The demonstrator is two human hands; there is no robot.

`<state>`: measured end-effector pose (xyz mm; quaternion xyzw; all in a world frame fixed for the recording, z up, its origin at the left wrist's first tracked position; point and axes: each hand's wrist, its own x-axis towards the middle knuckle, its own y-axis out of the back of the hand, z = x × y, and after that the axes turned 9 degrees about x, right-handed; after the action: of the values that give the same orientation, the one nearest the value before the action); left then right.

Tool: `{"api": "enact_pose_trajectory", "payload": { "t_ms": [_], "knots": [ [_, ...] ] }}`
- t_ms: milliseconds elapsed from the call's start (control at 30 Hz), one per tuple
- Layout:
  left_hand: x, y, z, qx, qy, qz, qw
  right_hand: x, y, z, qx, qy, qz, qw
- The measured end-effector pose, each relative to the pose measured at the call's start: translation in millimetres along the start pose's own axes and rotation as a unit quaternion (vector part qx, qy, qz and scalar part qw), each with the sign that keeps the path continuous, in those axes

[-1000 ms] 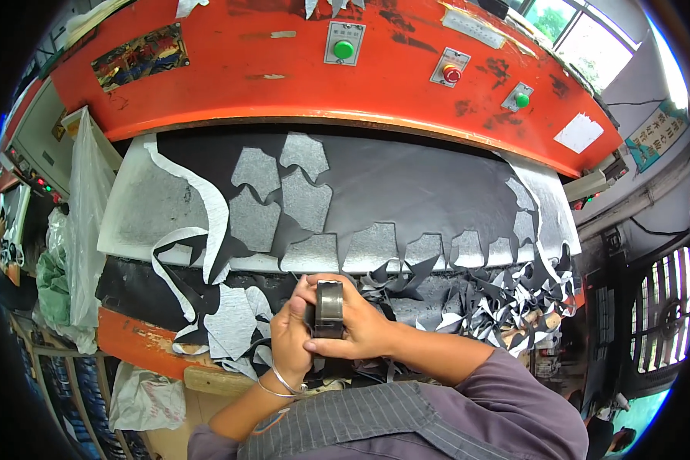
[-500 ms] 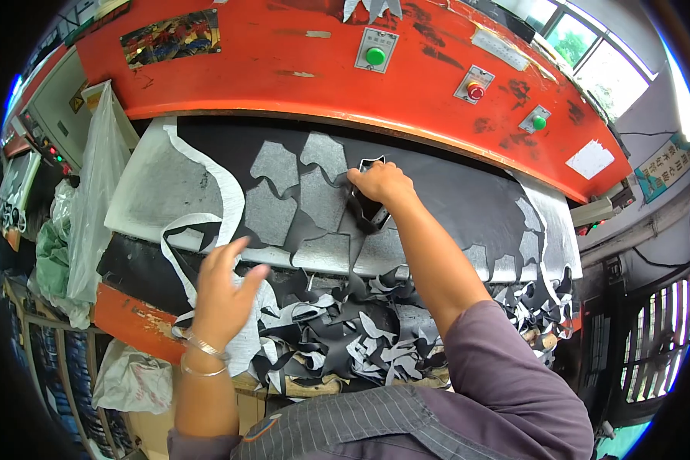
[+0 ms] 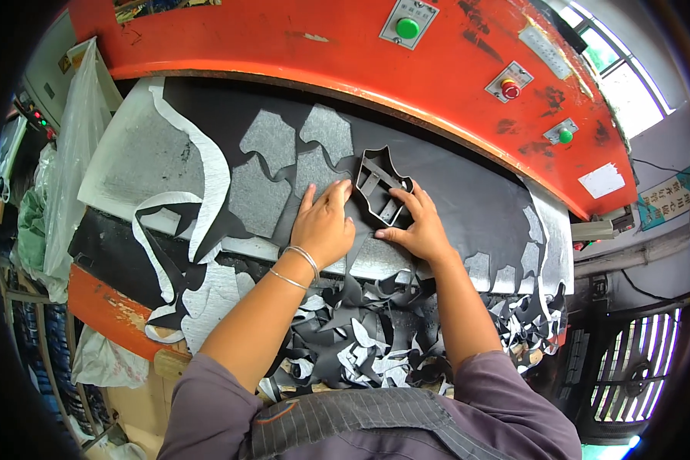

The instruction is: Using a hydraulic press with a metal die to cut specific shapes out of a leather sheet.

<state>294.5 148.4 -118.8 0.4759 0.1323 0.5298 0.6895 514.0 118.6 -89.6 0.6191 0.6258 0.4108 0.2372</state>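
While the right hand [image 3: 423, 232] grips the die [image 3: 370, 183], the left hand [image 3: 324, 230] is spread nearby.

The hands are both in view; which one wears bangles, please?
The left hand, with silvery bangles at its wrist; the right hand, touching the metal die, has a bare wrist.

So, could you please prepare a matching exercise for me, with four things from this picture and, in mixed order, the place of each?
Things:
1. metal frame
2. silver bracelets
3. red button
4. cut scraps

Places:
A. between two green buttons
B. heaped along the near side
C. over the black sheet, touched by the right grip
D. around the left wrist

Pairs: 1-C, 2-D, 3-A, 4-B
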Motion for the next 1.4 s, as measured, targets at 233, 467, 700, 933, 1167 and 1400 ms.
{"api": "enact_pose_trajectory", "payload": {
  "t_ms": [233, 467, 700, 933, 1167, 1400],
  "knots": [
    [6, 1, -6, -0.008, 0.012, -0.006, 1.0, 11, -5, 13, -0.014, 0.069, 0.002, 0.998],
    [17, 4, 7, 0.023, -0.008, 0.006, 1.0, 12, 10, 12, -0.037, 0.062, 0.005, 0.997],
    [24, 57, 31, -0.03, -0.051, 0.154, 0.986, -18, 108, 14, 0.336, 0.018, 0.36, 0.87],
    [68, 134, 172, 0.021, -0.242, 0.37, 0.897, -42, 316, 86, -0.018, -0.078, 0.736, 0.672],
    [-72, 118, 163, -0.034, -0.168, 0.12, 0.978, -154, 210, -6, 0.251, 0.002, 0.527, 0.812],
    [-270, 89, 142, 0.065, -0.057, -0.129, 0.988, -298, 20, -159, 0.027, 0.111, -0.133, 0.985]
  ]
}}
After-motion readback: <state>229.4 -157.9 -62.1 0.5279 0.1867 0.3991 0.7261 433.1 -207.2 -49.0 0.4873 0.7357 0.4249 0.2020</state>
